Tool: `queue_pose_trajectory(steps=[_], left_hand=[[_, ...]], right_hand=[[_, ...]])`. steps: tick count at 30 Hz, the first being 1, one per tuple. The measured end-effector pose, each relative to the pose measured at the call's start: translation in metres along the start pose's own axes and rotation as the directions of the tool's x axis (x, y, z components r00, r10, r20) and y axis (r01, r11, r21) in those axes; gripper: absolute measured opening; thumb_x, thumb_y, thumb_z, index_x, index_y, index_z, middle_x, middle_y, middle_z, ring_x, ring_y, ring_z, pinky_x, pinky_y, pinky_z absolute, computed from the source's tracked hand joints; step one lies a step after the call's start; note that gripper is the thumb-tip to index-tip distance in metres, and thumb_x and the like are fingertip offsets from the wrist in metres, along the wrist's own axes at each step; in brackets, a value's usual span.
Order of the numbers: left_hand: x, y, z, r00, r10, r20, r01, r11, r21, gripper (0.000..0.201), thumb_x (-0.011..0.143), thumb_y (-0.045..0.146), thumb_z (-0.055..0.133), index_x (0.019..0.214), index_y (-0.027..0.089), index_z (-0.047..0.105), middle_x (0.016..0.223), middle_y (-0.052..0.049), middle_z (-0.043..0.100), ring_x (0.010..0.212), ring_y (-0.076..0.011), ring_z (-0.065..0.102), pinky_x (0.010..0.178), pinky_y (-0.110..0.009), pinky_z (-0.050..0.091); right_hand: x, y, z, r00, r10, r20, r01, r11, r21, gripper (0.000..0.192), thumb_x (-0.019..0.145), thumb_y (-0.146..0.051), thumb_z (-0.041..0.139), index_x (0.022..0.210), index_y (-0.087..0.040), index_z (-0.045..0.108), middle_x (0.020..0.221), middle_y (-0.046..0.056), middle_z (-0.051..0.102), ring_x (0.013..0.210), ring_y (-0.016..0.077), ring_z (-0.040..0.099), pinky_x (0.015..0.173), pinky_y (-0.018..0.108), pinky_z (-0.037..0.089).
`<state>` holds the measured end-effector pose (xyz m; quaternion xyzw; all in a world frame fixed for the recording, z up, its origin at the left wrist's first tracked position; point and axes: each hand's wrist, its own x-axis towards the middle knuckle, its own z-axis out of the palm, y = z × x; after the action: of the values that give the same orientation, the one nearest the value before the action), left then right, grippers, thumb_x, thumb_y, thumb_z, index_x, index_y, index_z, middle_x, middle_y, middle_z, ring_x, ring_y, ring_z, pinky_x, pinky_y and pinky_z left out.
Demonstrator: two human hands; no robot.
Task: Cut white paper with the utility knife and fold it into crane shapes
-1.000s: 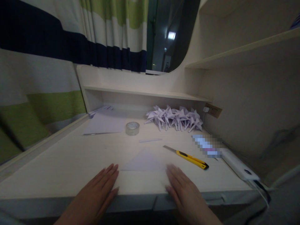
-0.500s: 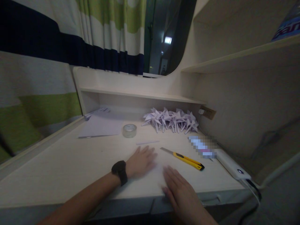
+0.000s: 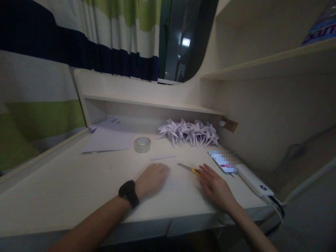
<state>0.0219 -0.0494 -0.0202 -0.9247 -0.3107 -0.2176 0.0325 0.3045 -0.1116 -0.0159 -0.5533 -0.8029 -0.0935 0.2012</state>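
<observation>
My left hand (image 3: 153, 179), with a black watch (image 3: 128, 193) at the wrist, lies low over the desk, palm down. Its fingers are close together and slightly bent, and I see nothing held. My right hand (image 3: 215, 185) is over the handle of a yellow utility knife (image 3: 194, 170), its fingers apart and stretched across it. The knife's bare blade points left, and most of its handle is hidden beneath this hand. Just beyond my left hand lies a thin white paper stick (image 3: 163, 158). A roll of clear tape (image 3: 142, 144) stands farther back.
Several folded paper pinwheels (image 3: 189, 132) are bunched at the back under the shelf. White paper sheets (image 3: 109, 138) lie at the back left. To the right are a phone (image 3: 222, 161) and a white power strip (image 3: 254, 180) with cables.
My right hand has moved right and forward, from the desk's front to over the knife handle. My left hand has drawn slightly left, its fingers less spread. The view has shifted slightly.
</observation>
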Motion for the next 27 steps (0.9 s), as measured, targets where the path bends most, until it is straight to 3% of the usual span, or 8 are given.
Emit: queue_pose_trajectory(steps=[3, 7, 12, 17, 22, 27], left_hand=[[0.0, -0.001, -0.001, 1.0, 0.004, -0.014, -0.004, 1.0, 0.004, 0.031, 0.09, 0.015, 0.04, 0.119, 0.018, 0.053, 0.112, -0.01, 0.061, 0.107, -0.0238, 0.053, 0.093, -0.042, 0.04], [0.001, -0.003, 0.0, 0.999, 0.01, -0.045, -0.01, 1.0, 0.002, 0.037, 0.083, 0.005, 0.044, 0.115, 0.018, 0.054, 0.108, -0.009, 0.061, 0.104, -0.0241, 0.052, 0.091, -0.042, 0.04], [0.002, -0.005, -0.002, 0.997, 0.02, -0.078, -0.022, 0.999, -0.031, 0.036, 0.074, -0.001, 0.045, 0.102, 0.017, 0.058, 0.099, -0.009, 0.058, 0.097, -0.0244, 0.051, 0.087, -0.041, 0.043], [0.001, -0.006, -0.001, 0.992, 0.015, -0.124, -0.03, 0.992, -0.12, 0.038, 0.069, -0.006, 0.043, 0.096, 0.017, 0.057, 0.102, -0.009, 0.056, 0.1, -0.0228, 0.05, 0.087, -0.038, 0.044], [0.002, -0.01, 0.003, 0.98, -0.085, -0.182, 0.062, 0.99, -0.129, 0.026, 0.083, 0.005, 0.043, 0.102, 0.016, 0.056, 0.105, -0.01, 0.056, 0.101, -0.0229, 0.051, 0.09, -0.039, 0.044], [0.005, -0.018, 0.007, 0.973, -0.168, -0.155, 0.164, 0.986, -0.039, 0.023, 0.093, 0.022, 0.042, 0.108, 0.016, 0.058, 0.103, -0.011, 0.059, 0.1, -0.0245, 0.053, 0.09, -0.041, 0.043]], right_hand=[[0.019, 0.021, 0.0, 0.997, 0.044, 0.068, -0.046, 0.999, 0.02, 0.037, 0.087, -0.025, 0.052, 0.12, -0.012, 0.061, 0.124, 0.014, 0.06, 0.12, 0.0291, 0.05, 0.102, 0.045, 0.04], [0.03, 0.032, 0.008, 0.989, 0.046, 0.144, -0.061, 0.993, 0.099, 0.03, 0.086, -0.029, 0.055, 0.111, -0.016, 0.064, 0.112, 0.013, 0.064, 0.104, 0.0256, 0.057, 0.092, 0.038, 0.044], [0.032, 0.028, 0.02, 0.991, 0.026, 0.129, -0.049, 0.983, 0.179, 0.024, 0.089, -0.02, 0.05, 0.105, -0.016, 0.066, 0.097, 0.011, 0.062, 0.093, 0.0224, 0.056, 0.085, 0.034, 0.043], [0.033, 0.012, 0.021, 0.989, -0.072, 0.129, 0.03, 0.954, 0.298, 0.024, 0.086, -0.011, 0.049, 0.101, -0.018, 0.067, 0.095, 0.01, 0.061, 0.091, 0.0211, 0.054, 0.082, 0.032, 0.043], [0.033, 0.001, 0.023, 0.986, -0.129, 0.102, 0.084, 0.929, 0.36, 0.027, 0.084, -0.008, 0.051, 0.104, -0.017, 0.067, 0.096, 0.01, 0.061, 0.09, 0.0212, 0.054, 0.082, 0.033, 0.044], [0.033, 0.0, 0.025, 0.984, -0.156, 0.087, 0.111, 0.916, 0.385, 0.031, 0.082, -0.006, 0.052, 0.106, -0.018, 0.067, 0.098, 0.01, 0.06, 0.092, 0.0215, 0.054, 0.083, 0.034, 0.045]])
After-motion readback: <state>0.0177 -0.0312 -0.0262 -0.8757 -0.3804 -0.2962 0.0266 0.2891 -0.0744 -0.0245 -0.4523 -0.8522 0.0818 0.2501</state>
